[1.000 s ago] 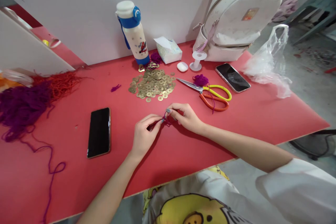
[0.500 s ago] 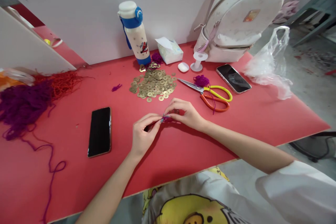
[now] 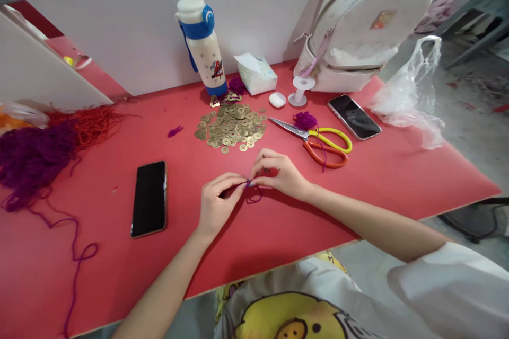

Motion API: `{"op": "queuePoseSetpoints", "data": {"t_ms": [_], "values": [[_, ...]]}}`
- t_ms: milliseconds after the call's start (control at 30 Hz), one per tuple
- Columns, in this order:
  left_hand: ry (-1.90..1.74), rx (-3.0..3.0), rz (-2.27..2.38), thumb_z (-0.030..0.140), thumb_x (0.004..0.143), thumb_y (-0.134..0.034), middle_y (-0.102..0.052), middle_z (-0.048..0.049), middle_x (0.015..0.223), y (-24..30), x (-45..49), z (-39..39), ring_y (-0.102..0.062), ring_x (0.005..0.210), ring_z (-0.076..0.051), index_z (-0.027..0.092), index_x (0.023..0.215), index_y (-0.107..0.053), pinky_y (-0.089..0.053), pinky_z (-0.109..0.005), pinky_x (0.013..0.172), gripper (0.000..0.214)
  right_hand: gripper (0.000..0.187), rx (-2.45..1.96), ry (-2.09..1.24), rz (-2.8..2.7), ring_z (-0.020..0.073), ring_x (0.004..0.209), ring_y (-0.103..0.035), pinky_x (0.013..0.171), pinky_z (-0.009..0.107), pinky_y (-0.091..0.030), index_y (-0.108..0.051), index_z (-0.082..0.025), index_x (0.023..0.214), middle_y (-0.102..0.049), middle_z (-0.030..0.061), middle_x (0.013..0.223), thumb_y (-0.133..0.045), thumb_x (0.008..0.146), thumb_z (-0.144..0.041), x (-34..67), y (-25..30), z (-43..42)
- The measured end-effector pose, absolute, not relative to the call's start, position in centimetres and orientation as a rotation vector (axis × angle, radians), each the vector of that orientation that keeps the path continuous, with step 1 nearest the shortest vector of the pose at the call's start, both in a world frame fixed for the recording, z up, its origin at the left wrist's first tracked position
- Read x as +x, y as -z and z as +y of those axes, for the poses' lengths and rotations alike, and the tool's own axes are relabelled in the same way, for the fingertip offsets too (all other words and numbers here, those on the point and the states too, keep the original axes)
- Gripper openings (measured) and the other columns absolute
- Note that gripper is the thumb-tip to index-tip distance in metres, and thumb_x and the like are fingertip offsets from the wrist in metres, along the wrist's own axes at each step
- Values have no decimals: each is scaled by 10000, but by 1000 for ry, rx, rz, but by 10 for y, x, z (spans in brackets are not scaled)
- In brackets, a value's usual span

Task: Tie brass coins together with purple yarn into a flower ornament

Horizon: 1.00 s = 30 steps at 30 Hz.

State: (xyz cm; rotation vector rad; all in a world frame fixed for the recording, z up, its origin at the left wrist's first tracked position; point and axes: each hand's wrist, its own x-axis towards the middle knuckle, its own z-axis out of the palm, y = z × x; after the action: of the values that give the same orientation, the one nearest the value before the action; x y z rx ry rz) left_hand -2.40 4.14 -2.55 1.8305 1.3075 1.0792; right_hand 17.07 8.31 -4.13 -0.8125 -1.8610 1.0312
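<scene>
A short piece of purple yarn (image 3: 255,200) is pinched between both hands, with a loop of it hanging below the fingertips. My left hand (image 3: 221,198) closes thumb and forefinger on one side of the yarn. Thumb and forefinger of my right hand (image 3: 280,174) grip it on the other side, the two sets of fingertips almost touching. Whether a coin sits in the yarn is hidden by the fingers. Just beyond the hands lies a heap of brass-coloured coins (image 3: 234,126) with holes in the middle.
Right of the coins lie scissors (image 3: 310,137), a purple yarn ball (image 3: 305,121) and a phone (image 3: 353,116). Another phone (image 3: 149,198) is at left, near purple yarn (image 3: 35,156) and red strands (image 3: 93,126). Behind stand a bottle (image 3: 202,47), tissue pack (image 3: 257,75), spool (image 3: 301,90) and backpack (image 3: 358,32).
A yarn loop now hangs below my fingertips, where the yarn was bunched beside my right hand before. The right fingertips have shifted slightly; the left hand is nearly still.
</scene>
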Motion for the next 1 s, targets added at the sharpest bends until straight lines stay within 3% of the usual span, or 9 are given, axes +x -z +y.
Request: {"op": "queuePoseSetpoints", "data": {"t_ms": [233, 467, 633, 833, 933, 1000], "values": [[-1060, 1802, 1277, 191, 869, -636, -757, -46, 840, 25, -25, 44, -701, 774, -170, 204, 824, -761, -572, -262, 743, 134, 238, -855, -1279, -1765, 129, 699, -518, 648, 259, -449, -678, -167, 783, -546, 12, 795, -742, 837, -389, 171, 36, 86], [-1088, 1779, 1286, 208, 866, -658, -756, -48, 843, 25, -27, 45, -702, 783, -170, 195, 816, -758, -568, -257, 739, 112, 125, -871, -1434, -1731, 84, 623, -465, 557, 214, -389, -537, -173, 887, -507, -15, 825, -604, 877, -278, 168, 36, 83], [-1078, 1770, 1281, 211, 870, -661, -762, -46, 858, 29, -28, 45, -706, 787, -167, 199, 847, -768, -562, -249, 733, 110, 161, -818, -1482, -1736, 84, 602, -444, 551, 215, -373, -538, -174, 976, -520, -33, 763, -610, 882, -284, 168, 33, 80], [-1093, 1741, 1287, 190, 857, -671, -769, -36, 861, 29, -27, 46, -711, 793, -158, 201, 826, -769, -562, -239, 756, 103, 370, -637, -1984, -1487, 75, 496, -396, 473, 221, -335, -568, -163, 770, -493, -36, 620, -628, 891, -508, 172, 31, 83], [-1102, 1729, 1300, 173, 842, -682, -774, -32, 859, 29, -27, 46, -715, 794, -152, 199, 826, -774, -562, -228, 761, 97, 456, -519, -2062, -1141, 75, 466, -307, 458, 225, -306, -459, -191, 640, -368, -65, 533, -660, 863, -535, 175, 31, 88], [-1105, 1712, 1329, 171, 823, -700, -776, -30, 849, 30, -27, 46, -716, 784, -151, 200, 816, -779, -561, -223, 754, 84, 463, -520, -2011, -916, 83, 469, -316, 471, 222, -349, -407, -207, 639, -350, -70, 526, -683, 845, -517, 178, 29, 93]]}}
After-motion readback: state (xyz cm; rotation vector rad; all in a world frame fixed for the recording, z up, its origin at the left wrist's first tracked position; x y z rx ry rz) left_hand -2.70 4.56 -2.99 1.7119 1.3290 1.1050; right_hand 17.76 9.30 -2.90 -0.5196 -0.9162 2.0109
